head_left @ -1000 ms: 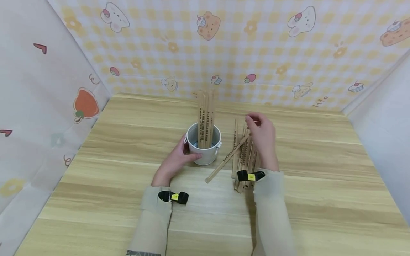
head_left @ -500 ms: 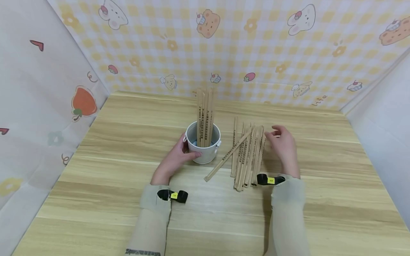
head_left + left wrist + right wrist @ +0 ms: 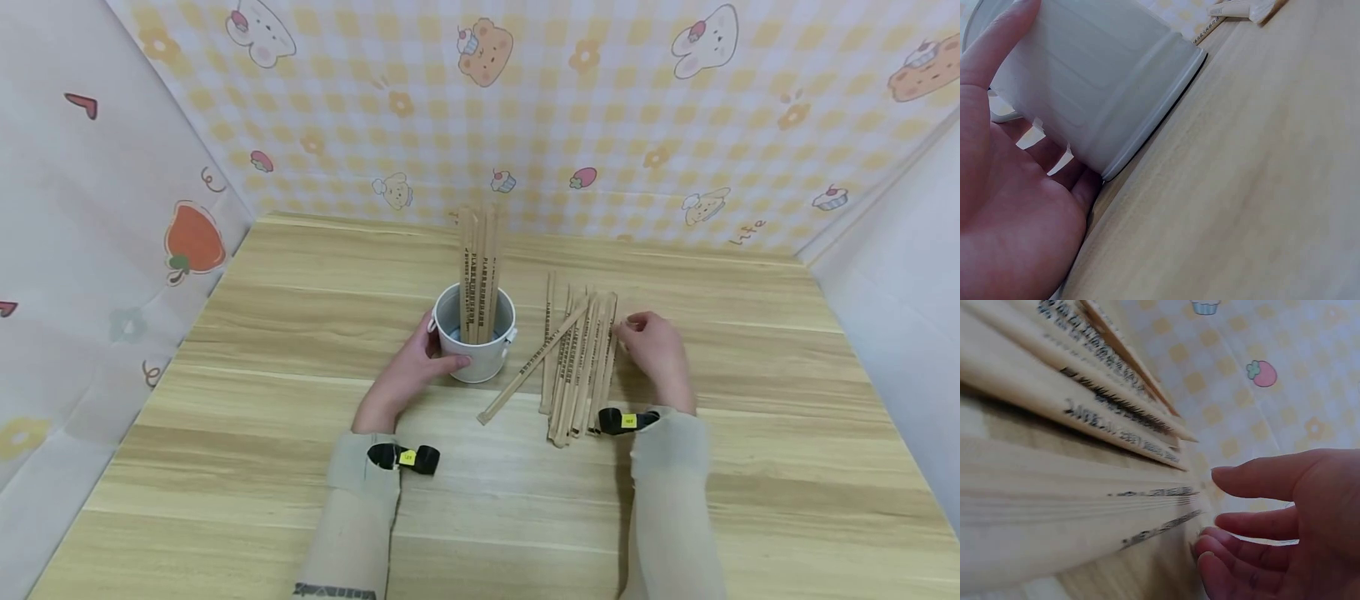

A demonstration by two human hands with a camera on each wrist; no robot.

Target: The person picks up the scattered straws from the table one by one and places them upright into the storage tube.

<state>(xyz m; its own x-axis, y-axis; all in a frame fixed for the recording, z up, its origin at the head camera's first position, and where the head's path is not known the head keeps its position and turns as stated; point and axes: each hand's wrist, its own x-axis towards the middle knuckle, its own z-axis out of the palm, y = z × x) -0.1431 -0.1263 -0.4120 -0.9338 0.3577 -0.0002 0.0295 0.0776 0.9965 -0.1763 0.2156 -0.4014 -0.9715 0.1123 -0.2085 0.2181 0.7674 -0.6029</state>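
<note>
My left hand [image 3: 408,375] grips a small white metal bucket [image 3: 480,364] from its left side, thumb on the front wall. In the left wrist view the fingers curl behind the bucket [image 3: 1091,81], which stands on the table. Several paper-wrapped straws [image 3: 480,275] stand upright in the bucket, leaning on its back rim. To the right, a pile of the same brown wrapped straws [image 3: 581,367] lies on the table. My right hand [image 3: 656,354] is at the pile's right edge, fingertips right by the outermost straw [image 3: 1147,528]. In the right wrist view its thumb and fingers are apart.
One wrapped straw [image 3: 517,379] lies slanted across the pile's left side, its lower end pointing toward the bucket's front. A yellow checked cloth [image 3: 585,108] hangs behind the wooden table [image 3: 300,275]. White sheets stand at the left and right sides.
My right hand has moved from above the pile to its right side, then slightly lower and closer to the straws. My left hand stays on the bucket.
</note>
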